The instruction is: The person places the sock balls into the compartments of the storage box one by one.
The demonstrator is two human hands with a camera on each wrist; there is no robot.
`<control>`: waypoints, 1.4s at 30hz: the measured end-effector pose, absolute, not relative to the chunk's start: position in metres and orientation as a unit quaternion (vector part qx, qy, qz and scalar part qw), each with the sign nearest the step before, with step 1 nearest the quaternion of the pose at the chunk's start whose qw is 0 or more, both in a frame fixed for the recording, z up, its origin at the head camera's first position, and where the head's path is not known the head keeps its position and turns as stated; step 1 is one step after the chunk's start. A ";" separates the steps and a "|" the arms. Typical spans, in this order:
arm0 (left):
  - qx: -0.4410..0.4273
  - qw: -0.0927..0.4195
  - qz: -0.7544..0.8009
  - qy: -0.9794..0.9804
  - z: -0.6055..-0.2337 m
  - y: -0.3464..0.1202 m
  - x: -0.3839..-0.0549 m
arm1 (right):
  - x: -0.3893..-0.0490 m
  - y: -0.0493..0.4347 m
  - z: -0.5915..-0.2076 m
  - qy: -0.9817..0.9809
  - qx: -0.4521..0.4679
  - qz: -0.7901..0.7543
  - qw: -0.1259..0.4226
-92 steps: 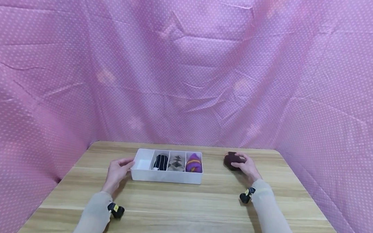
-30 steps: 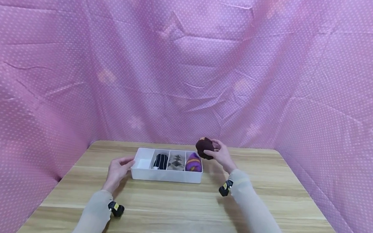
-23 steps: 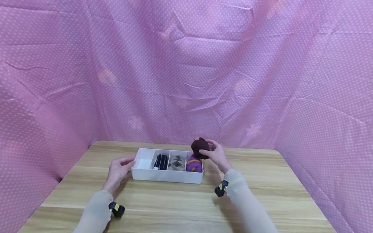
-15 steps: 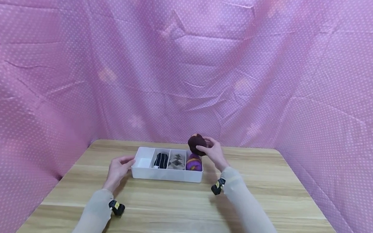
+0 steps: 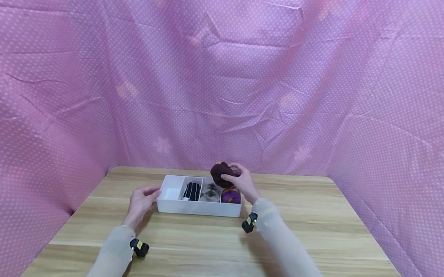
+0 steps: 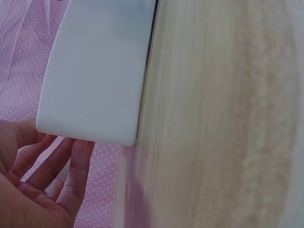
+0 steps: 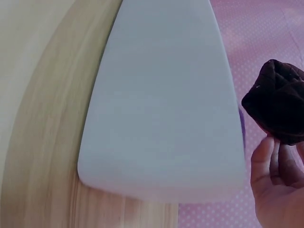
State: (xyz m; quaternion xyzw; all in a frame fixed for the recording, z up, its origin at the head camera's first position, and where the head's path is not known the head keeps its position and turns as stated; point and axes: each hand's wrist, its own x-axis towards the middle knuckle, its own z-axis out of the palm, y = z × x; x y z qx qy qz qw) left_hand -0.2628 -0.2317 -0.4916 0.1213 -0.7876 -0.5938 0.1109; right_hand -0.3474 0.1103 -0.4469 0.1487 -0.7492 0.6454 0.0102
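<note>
My right hand [image 5: 244,185] pinches a rolled dark brown sock [image 5: 221,174] with an orange patch, above the box's right half. Below it, a purple sock [image 5: 231,195] with orange stripes lies in the rightmost compartment, partly hidden. An argyle beige-and-grey sock [image 5: 210,193] sits in the compartment to its left, and a black sock with white stripes [image 5: 192,191] in the one beyond. The white divided box [image 5: 198,208] has a bare leftmost compartment. My left hand [image 5: 141,201] touches the box's left end with its fingertips, as the left wrist view also shows.
The box stands on a light wooden table [image 5: 202,249], towards its far side. Pink dotted cloth [image 5: 224,93] hangs behind the table and along both sides. A small black camera [image 5: 249,222] is strapped at the right wrist, another camera [image 5: 140,247] at the left.
My right hand has lifted the brown sock from the table's right side and carried it left over the box. The left hand stays at the box's left end.
</note>
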 end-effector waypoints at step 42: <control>0.107 0.126 -0.603 -0.780 -0.495 -0.232 -0.260 | -0.321 -0.022 -0.446 -0.772 0.159 0.614 -0.048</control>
